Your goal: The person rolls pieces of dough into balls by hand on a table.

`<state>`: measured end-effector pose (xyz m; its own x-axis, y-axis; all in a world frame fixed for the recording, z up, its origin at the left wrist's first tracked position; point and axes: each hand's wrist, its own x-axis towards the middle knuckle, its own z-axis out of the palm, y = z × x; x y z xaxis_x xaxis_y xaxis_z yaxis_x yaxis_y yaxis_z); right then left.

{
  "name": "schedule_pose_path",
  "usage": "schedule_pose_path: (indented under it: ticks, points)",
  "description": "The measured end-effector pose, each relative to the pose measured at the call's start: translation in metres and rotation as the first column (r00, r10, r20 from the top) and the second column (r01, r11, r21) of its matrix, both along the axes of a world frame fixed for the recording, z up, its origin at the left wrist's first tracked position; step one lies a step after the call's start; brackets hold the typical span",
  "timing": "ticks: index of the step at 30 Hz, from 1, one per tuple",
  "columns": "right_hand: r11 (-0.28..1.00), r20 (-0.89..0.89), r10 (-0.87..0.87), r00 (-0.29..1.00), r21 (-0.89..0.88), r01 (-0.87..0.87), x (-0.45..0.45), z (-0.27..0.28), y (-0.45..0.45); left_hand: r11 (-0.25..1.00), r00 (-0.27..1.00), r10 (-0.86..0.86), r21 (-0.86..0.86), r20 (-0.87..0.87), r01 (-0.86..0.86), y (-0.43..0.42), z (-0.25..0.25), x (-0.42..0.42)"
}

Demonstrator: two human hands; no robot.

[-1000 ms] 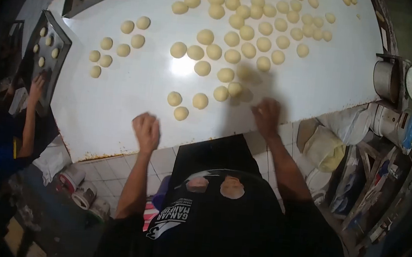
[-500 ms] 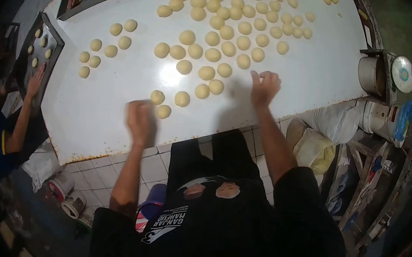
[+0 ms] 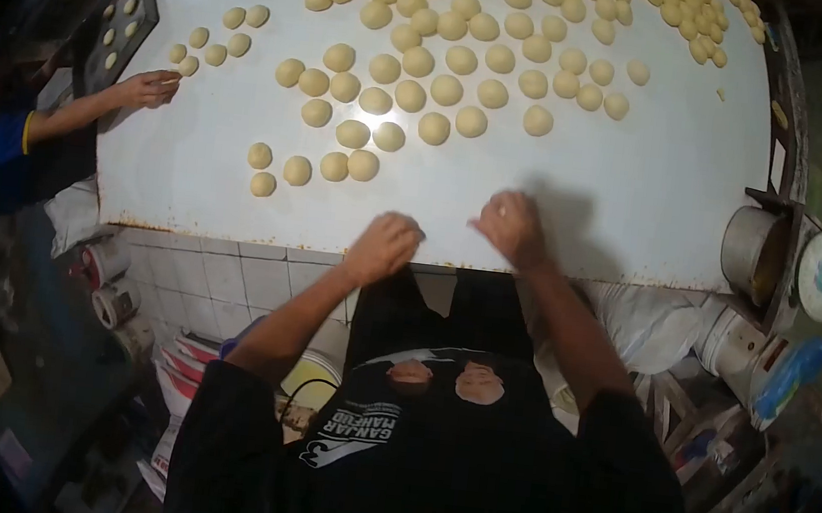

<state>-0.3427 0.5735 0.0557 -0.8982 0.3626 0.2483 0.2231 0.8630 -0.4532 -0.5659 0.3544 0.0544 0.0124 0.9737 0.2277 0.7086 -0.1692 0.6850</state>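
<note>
My left hand [image 3: 387,247] is over the near edge of the white table [image 3: 636,210], its fingers curled in. A short way to its right, my right hand [image 3: 514,229] is also closed, with the thumb sticking out toward the left hand. Whatever either palm may hold is hidden. Nearest to my left hand on the table lies a round, pale yellow dough ball [image 3: 362,165], touching another dough ball [image 3: 334,166]. Many more smooth dough balls spread across the table beyond both hands, including a lone dough ball [image 3: 537,121] past my right hand.
At the left, a co-worker's hand [image 3: 151,89] reaches beside a small dough ball [image 3: 188,65]. Dark baking trays [image 3: 142,23] with dough pieces sit at the far left. Smaller dough pieces [image 3: 692,16] are heaped at the back right. A metal pot [image 3: 745,247] stands off the right edge.
The view has turned and shifted. My two hands have come closer together near the table's front edge. The co-worker's hand has left the tray and now reaches toward the small dough balls.
</note>
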Motion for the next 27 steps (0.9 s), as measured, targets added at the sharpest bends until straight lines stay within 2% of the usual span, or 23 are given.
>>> schedule_pose_path:
  ticks: [2,3,4,6,7,8,9,10,11,12,14,15,16,18,19,20,21,22,23,24,25,26,27]
  points:
    - [0.994,0.074,-0.095,0.993,0.053,0.091,-0.046,0.006,0.028,0.959,0.961,0.075,-0.246,-0.265,-0.142,0.036,-0.008,-0.008]
    - [0.997,0.088,-0.072,0.994,0.037,0.069,-0.049,-0.001,0.016,0.922,0.902,0.367,-0.036,-0.226,-0.385,0.065,0.002,0.014]
    - [0.999,0.052,-0.039,0.998,0.0,0.039,-0.048,-0.007,0.002,0.813,0.809,0.578,-0.012,-0.103,-0.582,0.083,0.012,0.045]
    - [0.996,-0.095,0.083,0.992,-0.015,-0.084,-0.025,0.002,0.0,0.861,0.862,0.505,-0.039,-0.036,-0.506,0.054,0.008,0.083]
    - [0.984,-0.112,0.168,0.979,-0.042,-0.174,-0.004,0.004,0.015,0.914,0.915,0.403,0.04,0.007,-0.403,0.031,-0.001,0.08]
    - [0.962,-0.139,0.255,0.957,-0.061,-0.265,0.005,0.001,0.033,0.95,0.949,0.311,-0.001,0.041,-0.311,0.013,-0.008,0.058]
    - [0.959,-0.142,0.27,0.952,-0.053,-0.279,-0.012,0.004,0.052,0.947,0.944,0.321,-0.007,-0.081,-0.323,0.018,-0.012,0.042]
    - [0.976,-0.009,0.217,0.976,-0.01,-0.218,-0.032,0.013,0.066,0.941,0.928,0.323,-0.038,-0.188,-0.335,0.024,-0.017,0.035]
    - [0.985,0.129,0.165,0.978,0.03,-0.17,-0.038,0.015,0.063,0.872,0.855,0.442,-0.093,-0.271,-0.48,0.054,-0.005,0.038]
    - [0.981,0.138,0.186,0.973,0.022,-0.191,-0.04,0.008,0.052,0.772,0.765,0.626,-0.02,-0.152,-0.636,0.082,0.002,0.05]
    - [0.995,-0.037,0.078,0.996,-0.061,-0.08,-0.042,-0.005,0.029,0.728,0.728,0.683,-0.026,-0.056,-0.685,0.083,0.01,0.089]
    - [0.979,-0.112,0.196,0.974,-0.03,-0.201,-0.023,-0.001,0.029,0.799,0.799,0.601,0.009,-0.01,-0.601,0.063,-0.002,0.096]
    - [0.975,-0.125,0.22,0.968,-0.016,-0.224,-0.01,0.002,0.049,0.785,0.785,0.619,0.028,-0.015,-0.619,0.049,-0.009,0.084]
    - [0.912,0.055,0.391,0.919,-0.16,-0.378,-0.006,0.01,0.084,0.901,0.902,0.431,0.076,-0.041,-0.427,0.025,-0.009,0.052]
    - [0.964,0.087,0.26,0.962,-0.074,-0.254,-0.023,0.008,0.084,0.877,0.862,0.47,-0.005,-0.191,-0.48,0.032,-0.014,0.044]
    - [0.991,0.119,0.128,0.985,0.008,-0.13,-0.043,0.018,0.075,0.801,0.79,0.585,-0.025,-0.184,-0.598,0.061,0.003,0.044]
    - [1.0,-0.02,-0.003,1.0,-0.01,0.003,-0.056,0.005,0.061,0.746,0.752,0.641,-0.107,-0.154,-0.657,0.078,-0.001,0.061]
    - [1.0,0.117,0.011,0.993,0.007,-0.012,-0.051,-0.012,0.047,0.684,0.706,0.696,-0.18,-0.129,-0.707,0.084,-0.005,0.069]
    - [0.999,0.254,0.017,0.967,0.03,-0.025,-0.033,-0.027,0.033,0.755,0.761,0.647,-0.096,-0.053,-0.649,0.073,-0.001,0.079]
    - [0.968,-0.053,0.24,0.969,0.094,-0.234,-0.003,-0.03,0.037,0.81,0.809,0.587,-0.003,0.02,-0.587,0.061,0.002,0.094]
    - [0.975,0.008,0.161,0.987,-0.156,-0.158,0.01,-0.001,0.041,0.878,0.878,0.478,0.001,0.032,-0.478,0.037,-0.006,0.093]
    - [0.97,0.007,0.203,0.979,-0.138,-0.2,0.001,0.014,0.056,0.857,0.856,0.515,0.018,0.038,-0.516,0.026,-0.009,0.07]
    - [0.958,0.124,0.221,0.967,-0.211,-0.192,-0.006,0.028,0.069,0.89,0.89,0.455,-0.01,-0.033,-0.456,0.013,-0.012,0.049]
